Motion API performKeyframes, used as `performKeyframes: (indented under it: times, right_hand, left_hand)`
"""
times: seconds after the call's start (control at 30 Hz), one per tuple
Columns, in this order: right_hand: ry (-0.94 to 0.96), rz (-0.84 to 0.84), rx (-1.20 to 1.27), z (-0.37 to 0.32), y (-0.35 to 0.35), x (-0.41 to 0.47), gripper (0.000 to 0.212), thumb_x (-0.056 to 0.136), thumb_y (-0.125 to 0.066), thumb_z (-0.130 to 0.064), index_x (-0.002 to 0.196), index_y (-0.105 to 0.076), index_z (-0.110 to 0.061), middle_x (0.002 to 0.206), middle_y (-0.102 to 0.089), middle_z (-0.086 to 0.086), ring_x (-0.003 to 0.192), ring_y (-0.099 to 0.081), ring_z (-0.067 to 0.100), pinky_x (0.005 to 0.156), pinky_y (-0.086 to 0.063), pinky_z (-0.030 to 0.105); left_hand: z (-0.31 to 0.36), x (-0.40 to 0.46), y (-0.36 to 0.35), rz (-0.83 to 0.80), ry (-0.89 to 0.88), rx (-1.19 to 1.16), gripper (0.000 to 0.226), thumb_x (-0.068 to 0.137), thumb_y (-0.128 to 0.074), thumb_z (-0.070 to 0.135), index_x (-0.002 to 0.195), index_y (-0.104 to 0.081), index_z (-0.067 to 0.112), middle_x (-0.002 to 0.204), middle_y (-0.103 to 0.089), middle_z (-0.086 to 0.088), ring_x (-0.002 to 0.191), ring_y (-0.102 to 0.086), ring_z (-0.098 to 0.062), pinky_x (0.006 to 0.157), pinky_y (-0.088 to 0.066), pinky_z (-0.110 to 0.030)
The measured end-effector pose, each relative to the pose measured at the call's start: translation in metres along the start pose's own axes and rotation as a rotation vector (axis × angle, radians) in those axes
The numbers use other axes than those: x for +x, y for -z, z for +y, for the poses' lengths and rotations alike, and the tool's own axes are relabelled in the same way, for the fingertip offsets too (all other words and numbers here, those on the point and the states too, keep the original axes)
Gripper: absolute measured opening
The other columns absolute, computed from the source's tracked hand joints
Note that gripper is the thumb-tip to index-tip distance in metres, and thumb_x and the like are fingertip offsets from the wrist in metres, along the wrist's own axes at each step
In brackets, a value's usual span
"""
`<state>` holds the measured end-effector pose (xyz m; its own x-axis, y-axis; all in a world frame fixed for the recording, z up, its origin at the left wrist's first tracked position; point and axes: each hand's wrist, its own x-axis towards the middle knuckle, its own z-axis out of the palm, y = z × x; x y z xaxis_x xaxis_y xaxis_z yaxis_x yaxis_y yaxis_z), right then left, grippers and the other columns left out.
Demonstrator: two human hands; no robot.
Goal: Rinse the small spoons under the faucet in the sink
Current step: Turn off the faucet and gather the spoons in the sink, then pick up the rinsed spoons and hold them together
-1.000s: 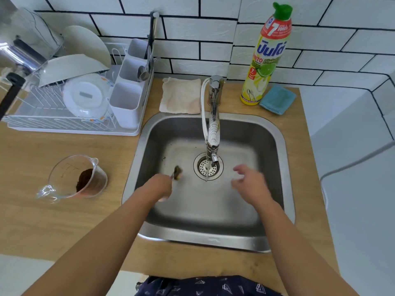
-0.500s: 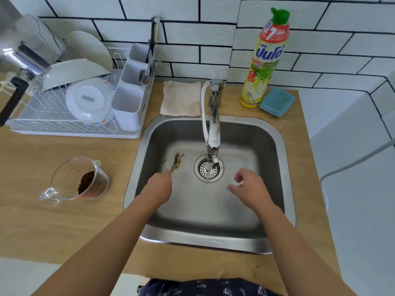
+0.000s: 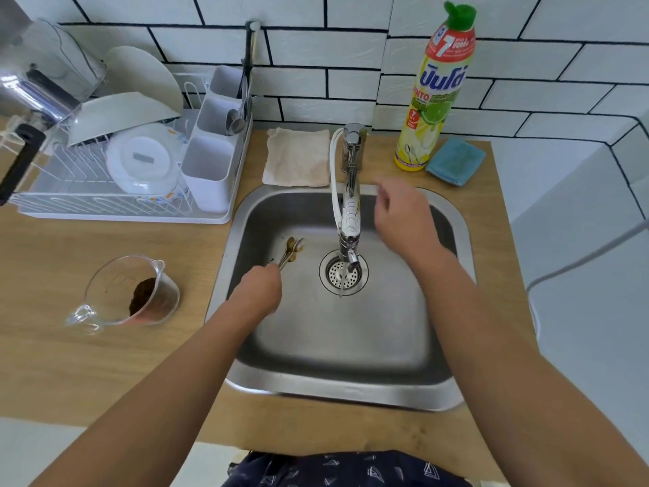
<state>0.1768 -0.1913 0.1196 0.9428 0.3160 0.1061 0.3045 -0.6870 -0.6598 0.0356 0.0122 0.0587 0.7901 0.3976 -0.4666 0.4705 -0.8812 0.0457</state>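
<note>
**A:** Head view on my screen: what sits in the containers?

**B:** I see a clear measuring cup [image 3: 130, 293] on the counter [image 3: 70, 363], left of the sink [image 3: 351, 384], with a clump of brown powder inside. The white dish rack [image 3: 116, 191] behind it carries plates and a bowl; its cutlery caddy [image 3: 214, 142] has a few utensils standing in the back compartments. Past the sink stand a dish soap bottle [image 3: 435, 93], a blue sponge [image 3: 454, 159] just beside it, and a beige cloth [image 3: 298, 158].

**A:** And the small spoons?

**B:** The small spoons [image 3: 291, 249] are inside the sink, over its left part, left of the drain [image 3: 342, 274] and apart from the faucet [image 3: 349, 205] spout. I read their long axis as running from near-left to far-right, bowls pointing away from the person, smeared brown.

**A:** The hands?

**B:** The left hand [image 3: 258, 291] is curled round the spoon handles, gripping them as a bundle. The right hand [image 3: 404, 216] hovers just right of the faucet body, fingers loosely spread, holding nothing. A thin stream falls from the spout onto the drain.
</note>
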Motion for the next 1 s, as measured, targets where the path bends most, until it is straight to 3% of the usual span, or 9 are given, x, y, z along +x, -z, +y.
performKeyframes:
  times: [0.07, 0.17, 0.4, 0.5, 0.57, 0.63, 0.77, 0.83, 1.0]
  right_hand:
    - [0.088, -0.11, -0.092, -0.02, 0.006, 0.034, 0.071, 0.091, -0.049, 0.01, 0.158, -0.035, -0.01, 0.165, -0.034, 0.01, 0.149, -0.036, 0.026, 0.118, -0.026, 0.03]
    - [0.16, -0.293, -0.285, -0.034, 0.003, 0.066, 0.095, 0.086, -0.053, 0.017, 0.164, -0.009, -0.013, 0.174, -0.002, 0.001, 0.157, -0.015, 0.023, 0.126, -0.021, 0.036]
    - [0.248, -0.394, -0.328, -0.011, -0.001, 0.057, 0.097, 0.086, -0.054, 0.015, 0.165, -0.007, -0.017, 0.173, 0.004, -0.005, 0.152, -0.028, 0.028, 0.116, -0.037, 0.044]
    - [0.168, -0.253, -0.007, 0.004, -0.006, 0.029, 0.069, 0.093, -0.056, 0.006, 0.157, -0.038, -0.012, 0.167, -0.032, 0.002, 0.144, -0.041, 0.016, 0.119, -0.034, 0.036]
    - [0.018, -0.032, 0.207, 0.017, -0.015, -0.007, 0.03, 0.092, -0.066, -0.011, 0.121, -0.066, -0.018, 0.126, -0.066, -0.002, 0.1, -0.061, 0.002, 0.095, -0.048, 0.024]
    - [-0.191, 0.061, 0.241, 0.036, -0.03, -0.051, 0.021, 0.085, -0.074, -0.018, 0.081, -0.055, -0.026, 0.083, -0.06, -0.004, 0.07, -0.052, 0.01, 0.064, -0.041, 0.023]
    - [-0.494, -0.51, -0.059, 0.072, -0.043, -0.102, 0.031, 0.083, -0.068, -0.011, 0.064, -0.046, -0.022, 0.071, -0.056, -0.001, 0.078, -0.055, 0.025, 0.063, -0.042, 0.029]
    - [-0.522, -0.592, -0.106, 0.071, -0.034, -0.097, 0.029, 0.084, -0.067, -0.012, 0.063, -0.049, -0.021, 0.077, -0.063, 0.004, 0.081, -0.062, 0.026, 0.073, -0.051, 0.029]
    - [-0.194, 0.249, 0.14, 0.046, -0.006, -0.073, 0.026, 0.077, -0.064, -0.013, 0.063, -0.044, -0.022, 0.059, -0.048, -0.007, 0.058, -0.046, 0.004, 0.054, -0.034, 0.012]
  left_hand:
    - [0.0, 0.002, 0.0, -0.003, -0.004, 0.001, 0.031, 0.1, -0.048, 0.005, 0.131, -0.048, 0.002, 0.086, -0.047, -0.006, 0.057, -0.041, -0.011, 0.064, -0.044, -0.029]
    - [0.0, -0.001, -0.002, -0.021, -0.02, 0.002, 0.033, 0.101, -0.049, 0.008, 0.133, -0.047, 0.004, 0.083, -0.049, -0.003, 0.058, -0.046, -0.011, 0.061, -0.044, -0.027]
    - [0.001, -0.006, -0.001, -0.016, -0.028, -0.118, 0.03, 0.105, -0.043, 0.014, 0.133, -0.048, 0.004, 0.095, -0.061, -0.01, 0.072, -0.061, -0.018, 0.067, -0.053, -0.03]
    - [0.004, -0.007, -0.003, -0.035, -0.037, -0.178, 0.027, 0.107, -0.039, 0.019, 0.128, -0.05, 0.005, 0.099, -0.064, -0.013, 0.079, -0.065, -0.023, 0.07, -0.056, -0.033]
    - [0.004, -0.012, -0.007, 0.001, -0.05, -0.2, 0.026, 0.107, -0.038, 0.024, 0.12, -0.052, 0.007, 0.092, -0.065, -0.011, 0.074, -0.066, -0.023, 0.072, -0.06, -0.038]
    - [0.004, -0.019, -0.019, 0.043, -0.085, -0.212, 0.026, 0.108, -0.036, 0.027, 0.114, -0.053, 0.009, 0.083, -0.064, -0.008, 0.066, -0.064, -0.021, 0.066, -0.059, -0.039]
    - [-0.001, -0.028, -0.026, -0.134, -0.061, -0.103, 0.024, 0.106, -0.039, 0.016, 0.122, -0.053, 0.003, 0.099, -0.067, -0.011, 0.081, -0.066, -0.023, 0.071, -0.057, -0.034]
    - [-0.002, -0.026, -0.017, -0.128, -0.069, -0.03, 0.022, 0.106, -0.039, 0.013, 0.119, -0.054, 0.002, 0.104, -0.068, -0.015, 0.09, -0.068, -0.028, 0.081, -0.058, -0.039]
    - [0.001, -0.028, 0.0, 0.43, -0.15, -0.464, 0.019, 0.108, -0.035, 0.029, 0.105, -0.048, 0.015, 0.075, -0.061, -0.001, 0.063, -0.062, -0.021, 0.06, -0.055, -0.042]
